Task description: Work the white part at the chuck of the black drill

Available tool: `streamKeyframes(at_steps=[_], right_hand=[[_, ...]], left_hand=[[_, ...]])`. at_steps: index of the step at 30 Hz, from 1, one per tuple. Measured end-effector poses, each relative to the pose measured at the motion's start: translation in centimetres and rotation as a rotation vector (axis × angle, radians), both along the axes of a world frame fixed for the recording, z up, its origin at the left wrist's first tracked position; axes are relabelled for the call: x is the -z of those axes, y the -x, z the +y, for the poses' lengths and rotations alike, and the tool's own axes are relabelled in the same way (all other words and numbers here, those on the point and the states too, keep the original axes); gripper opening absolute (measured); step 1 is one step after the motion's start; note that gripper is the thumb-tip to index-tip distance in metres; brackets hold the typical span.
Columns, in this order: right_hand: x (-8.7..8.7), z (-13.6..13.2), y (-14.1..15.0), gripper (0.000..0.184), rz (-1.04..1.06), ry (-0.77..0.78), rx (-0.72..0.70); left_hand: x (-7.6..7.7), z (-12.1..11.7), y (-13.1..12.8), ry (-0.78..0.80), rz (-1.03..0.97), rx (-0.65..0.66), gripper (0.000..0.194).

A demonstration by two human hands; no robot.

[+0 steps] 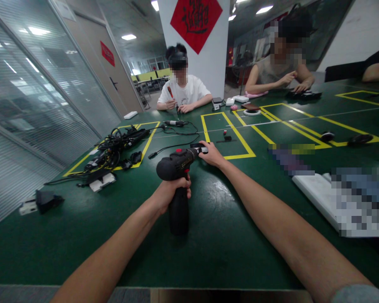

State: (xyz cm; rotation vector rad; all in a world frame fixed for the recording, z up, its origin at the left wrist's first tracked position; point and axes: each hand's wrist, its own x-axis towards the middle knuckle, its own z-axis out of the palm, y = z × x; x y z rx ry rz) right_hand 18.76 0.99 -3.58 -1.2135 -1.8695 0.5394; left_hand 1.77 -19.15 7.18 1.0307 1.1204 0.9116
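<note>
A black cordless drill (177, 164) with red buttons stands upright in front of me, its chuck pointing away and to the right. My left hand (174, 190) is wrapped round the drill's handle, with a finger near the red trigger. At the drill's front end my right hand (211, 154) has its fingers closed on a small black-and-silver part (203, 149). The drill's tip meets or nearly meets this part; the exact contact is hidden.
Tangled black cables (113, 145) lie left in a yellow-taped area of the green table (139, 248). Small black pieces (228, 138) rest beyond my right hand. A white device (316, 202) lies right. Across sit a person with a screwdriver (170, 91) and another person (281, 73).
</note>
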Motion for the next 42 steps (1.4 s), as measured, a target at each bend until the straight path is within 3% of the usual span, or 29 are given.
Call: streamKeyframes(at_steps=[42], right_hand=[[0.08,0.10,-0.03,0.058,0.019,-0.003,-0.009]], left_hand=[[0.21,0.03,0.10,-0.007,0.000,0.004,0.021]])
